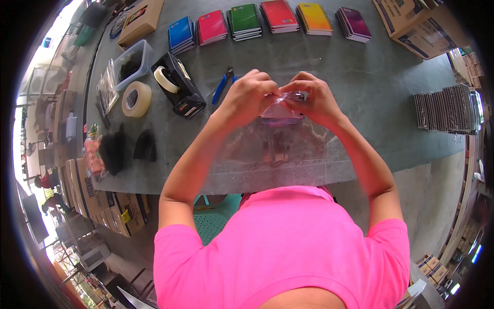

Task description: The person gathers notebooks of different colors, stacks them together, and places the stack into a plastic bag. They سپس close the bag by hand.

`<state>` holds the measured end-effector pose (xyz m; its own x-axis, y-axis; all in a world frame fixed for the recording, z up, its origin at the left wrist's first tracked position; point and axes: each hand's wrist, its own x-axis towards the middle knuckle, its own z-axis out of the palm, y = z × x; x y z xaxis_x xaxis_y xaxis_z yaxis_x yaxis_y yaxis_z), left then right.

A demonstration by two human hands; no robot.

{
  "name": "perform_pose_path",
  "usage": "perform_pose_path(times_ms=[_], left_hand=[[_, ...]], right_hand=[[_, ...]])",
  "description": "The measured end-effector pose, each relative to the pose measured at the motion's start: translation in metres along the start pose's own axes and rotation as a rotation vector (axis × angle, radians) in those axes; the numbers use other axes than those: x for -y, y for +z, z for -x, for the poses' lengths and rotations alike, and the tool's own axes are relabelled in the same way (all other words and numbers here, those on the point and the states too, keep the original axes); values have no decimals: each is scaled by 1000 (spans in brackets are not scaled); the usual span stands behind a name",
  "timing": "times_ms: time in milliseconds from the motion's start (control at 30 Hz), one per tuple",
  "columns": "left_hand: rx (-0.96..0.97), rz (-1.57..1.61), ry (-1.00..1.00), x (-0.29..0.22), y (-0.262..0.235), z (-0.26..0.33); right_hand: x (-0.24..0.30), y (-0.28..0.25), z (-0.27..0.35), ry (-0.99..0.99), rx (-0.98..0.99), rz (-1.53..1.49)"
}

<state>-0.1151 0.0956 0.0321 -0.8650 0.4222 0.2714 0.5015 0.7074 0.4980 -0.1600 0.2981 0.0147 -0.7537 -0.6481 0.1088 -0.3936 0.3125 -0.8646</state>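
Observation:
My left hand (247, 99) and my right hand (316, 100) meet above the table, fingers pinched on crinkled clear plastic film (278, 103). Under the film, between my hands, lies a small flat item with a pinkish-purple edge (282, 122); its kind is mostly hidden by my fingers and by glare. A shiny transparent sheet (257, 149) is spread on the tabletop between my forearms. Blue-handled pliers (220, 89) lie just beyond my left hand.
Spiral notebooks stand in coloured stacks, including a green stack (244, 21), along the far side. At left are a tape dispenser (188, 100), a tape roll (137, 99) and a plastic tub (147, 55). A cardboard box (432, 33) and stacked dark bundles (443, 109) sit at right.

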Motion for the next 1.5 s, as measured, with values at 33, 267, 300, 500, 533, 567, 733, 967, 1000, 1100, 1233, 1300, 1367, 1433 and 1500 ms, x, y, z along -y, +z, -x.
perform_pose_path(times_ms=[33,267,300,500,533,567,733,967,1000,1100,1233,1300,1367,1433,1500], left_hand=[[6,-22,-21,-4,0,1],[25,-126,-65,-36,-1,14],[25,-148,-76,-39,1,16],[-118,-370,-21,-48,30,39],[-218,-388,21,-48,36,45],[-324,-401,66,-49,44,51],[-569,-619,60,-32,92,80],[-946,-419,-445,41,22,106],[-963,-464,-751,73,9,124],[-1004,51,-1214,131,-12,146],[-980,-223,-957,123,-26,123],[-1099,442,-996,88,-15,130],[-1088,829,-1058,70,-2,139],[-1010,919,-1225,69,21,167],[-596,-52,-1315,63,-3,179]], right_hand=[[0,1,-1,-83,-28,53],[9,6,0,-414,-27,442],[12,5,0,-432,2,492],[25,15,39,-541,-9,1029],[19,19,47,-522,-31,931],[13,22,54,-500,-51,841],[-1,28,29,-500,5,517],[-12,25,33,-547,60,652],[-9,27,33,-562,54,652],[-6,33,34,-579,56,647],[-11,33,34,-547,62,651],[-14,31,33,-546,40,632],[-18,28,34,-550,1,595],[-13,31,32,-594,16,539],[-14,32,33,-594,28,506]])
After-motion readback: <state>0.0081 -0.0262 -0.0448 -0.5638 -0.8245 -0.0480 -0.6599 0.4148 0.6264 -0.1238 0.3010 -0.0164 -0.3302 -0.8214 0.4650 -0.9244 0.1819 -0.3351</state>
